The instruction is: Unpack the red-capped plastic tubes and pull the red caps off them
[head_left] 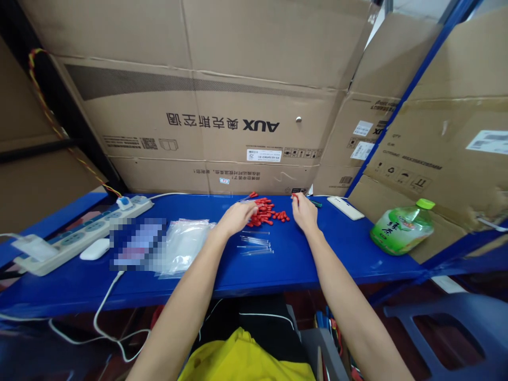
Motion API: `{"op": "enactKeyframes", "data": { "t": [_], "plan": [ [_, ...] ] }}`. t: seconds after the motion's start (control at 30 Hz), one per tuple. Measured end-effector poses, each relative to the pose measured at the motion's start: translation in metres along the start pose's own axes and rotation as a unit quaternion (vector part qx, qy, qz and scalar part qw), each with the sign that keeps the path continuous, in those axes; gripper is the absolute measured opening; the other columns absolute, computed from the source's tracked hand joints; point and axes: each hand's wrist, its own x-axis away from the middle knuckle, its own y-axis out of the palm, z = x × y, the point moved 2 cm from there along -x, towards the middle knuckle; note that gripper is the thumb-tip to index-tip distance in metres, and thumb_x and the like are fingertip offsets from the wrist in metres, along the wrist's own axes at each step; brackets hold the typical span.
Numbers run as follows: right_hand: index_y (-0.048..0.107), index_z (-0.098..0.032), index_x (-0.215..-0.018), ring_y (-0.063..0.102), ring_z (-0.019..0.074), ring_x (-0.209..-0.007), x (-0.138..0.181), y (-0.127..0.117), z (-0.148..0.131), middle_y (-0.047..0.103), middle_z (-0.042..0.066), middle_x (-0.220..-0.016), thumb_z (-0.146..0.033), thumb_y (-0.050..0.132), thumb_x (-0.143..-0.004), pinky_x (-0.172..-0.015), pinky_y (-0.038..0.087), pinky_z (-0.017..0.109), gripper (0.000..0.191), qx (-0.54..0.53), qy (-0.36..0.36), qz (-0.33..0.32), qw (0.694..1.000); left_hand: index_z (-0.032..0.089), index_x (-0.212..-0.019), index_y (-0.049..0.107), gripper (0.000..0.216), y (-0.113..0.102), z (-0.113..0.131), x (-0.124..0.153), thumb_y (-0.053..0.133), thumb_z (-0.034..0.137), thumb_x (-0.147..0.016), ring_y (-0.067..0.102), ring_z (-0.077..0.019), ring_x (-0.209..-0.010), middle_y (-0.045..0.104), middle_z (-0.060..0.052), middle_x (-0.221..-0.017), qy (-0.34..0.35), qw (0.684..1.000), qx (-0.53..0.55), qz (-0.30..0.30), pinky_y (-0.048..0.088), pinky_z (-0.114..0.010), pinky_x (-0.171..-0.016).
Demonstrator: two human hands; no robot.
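A red piece is seemingly being picked, pinched by the right hand; left hand grip cannot be told; finesse is needed.

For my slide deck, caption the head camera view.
Left hand at a heap of small red elongated pieces, right hand beside it, thin clear sticks lying nearer, blue tabletop beneath.

Upside-down "AUX 奥克斯空调" on the large cardboard sheet beyond the left hand and right hand, "QTY" and "G.W." on the carton right of the right hand, "绿茶" on the green bottle between them
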Motion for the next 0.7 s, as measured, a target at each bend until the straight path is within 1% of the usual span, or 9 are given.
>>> {"op": "enactKeyframes", "data": {
  "t": [0.07,0.13,0.2,0.27,0.33,0.43,0.53,0.6,0.7],
  "plan": [
    [0.060,-0.022,-0.127,0.067,0.0231,-0.104,0.003,0.007,-0.012,0.073,0.009,-0.115,-0.033,0.037,-0.105,-0.078,0.043,0.029,0.033,-0.019,-0.047,-0.016,0.999,0.023,-0.104,0.070,0.034,0.004,0.011,-0.002,0.039,0.039,-0.107,0.069,-0.0198,-0.092,0.076,-0.005,-0.102,0.035,0.999,0.008,-0.015,0.044,-0.027,-0.077],
    [0.054,-0.023,-0.137,0.068,0.0227,-0.096,0.005,0.011,-0.018,0.074,0.006,-0.107,-0.034,0.042,-0.103,-0.073,0.043,0.029,0.038,-0.021,-0.051,-0.034,0.998,0.023,-0.101,0.072,0.032,0.007,0.016,-0.001,0.045,0.041,-0.105,0.068,-0.0192,-0.095,0.076,-0.004,-0.103,0.056,0.998,0.011,-0.035,0.045,-0.027,-0.079],
    [0.052,-0.024,-0.139,0.067,0.0218,-0.087,0.007,0.013,-0.017,0.073,0.003,-0.094,-0.036,0.047,-0.101,-0.067,0.040,0.028,0.040,-0.017,-0.042,-0.057,0.997,0.023,-0.100,0.074,0.027,0.008,0.016,0.000,0.053,0.040,-0.102,0.068,-0.0193,-0.098,0.075,-0.004,-0.104,0.069,0.996,0.016,-0.049,0.047,-0.027,-0.083],
    [0.058,-0.025,-0.131,0.066,0.0207,-0.081,0.008,0.016,-0.011,0.070,0.001,-0.085,-0.038,0.051,-0.100,-0.063,0.036,0.027,0.034,-0.016,-0.035,-0.083,0.996,0.023,-0.101,0.076,0.023,0.008,0.014,0.001,0.059,0.038,-0.099,0.068,-0.0197,-0.099,0.075,-0.005,-0.105,0.077,0.995,0.025,-0.060,0.047,-0.027,-0.085],
    [0.061,-0.025,-0.120,0.065,0.0193,-0.076,0.008,0.019,-0.003,0.067,-0.001,-0.078,-0.041,0.054,-0.098,-0.061,0.034,0.027,0.028,-0.027,-0.027,-0.103,0.994,0.023,-0.101,0.077,0.019,0.009,0.012,0.002,0.063,0.036,-0.097,0.068,-0.0193,-0.095,0.075,-0.006,-0.104,0.082,0.993,0.037,-0.079,0.047,-0.027,-0.084],
    [0.062,-0.024,-0.115,0.062,0.0176,-0.070,0.007,0.024,0.010,0.064,-0.002,-0.073,-0.046,0.055,-0.097,-0.060,0.033,0.026,0.030,-0.067,-0.002,-0.114,0.991,0.023,-0.103,0.077,0.016,0.012,0.012,0.002,0.070,0.032,-0.092,0.068,-0.0174,-0.085,0.076,-0.003,-0.098,0.075,0.989,0.061,-0.113,0.046,-0.026,-0.078],
    [0.065,-0.023,-0.111,0.062,0.0170,-0.071,0.006,0.027,0.022,0.065,-0.002,-0.074,-0.051,0.057,-0.095,-0.062,0.036,0.026,0.033,-0.100,0.031,-0.123,0.987,0.023,-0.105,0.074,0.020,0.014,0.014,0.002,0.075,0.029,-0.086,0.067,-0.0152,-0.079,0.077,-0.001,-0.093,0.048,0.986,0.090,-0.133,0.043,-0.024,-0.070],
    [0.069,-0.024,-0.107,0.064,0.0172,-0.074,0.007,0.027,0.027,0.069,-0.001,-0.078,-0.050,0.059,-0.094,-0.064,0.038,0.026,0.031,-0.098,0.043,-0.142,0.984,0.022,-0.101,0.073,0.017,0.015,0.015,0.002,0.076,0.028,-0.085,0.067,-0.0144,-0.077,0.077,0.000,-0.091,0.039,0.985,0.094,-0.139,0.042,-0.023,-0.068],
    [0.074,-0.027,-0.105,0.066,0.0177,-0.078,0.008,0.025,0.028,0.074,0.000,-0.084,-0.045,0.059,-0.094,-0.065,0.038,0.026,0.026,-0.079,0.041,-0.179,0.980,0.022,-0.093,0.075,0.012,0.015,0.017,0.003,0.076,0.031,-0.085,0.066,-0.0144,-0.075,0.077,0.000,-0.086,0.045,0.984,0.086,-0.150,0.040,-0.024,-0.065]
  ]
}}
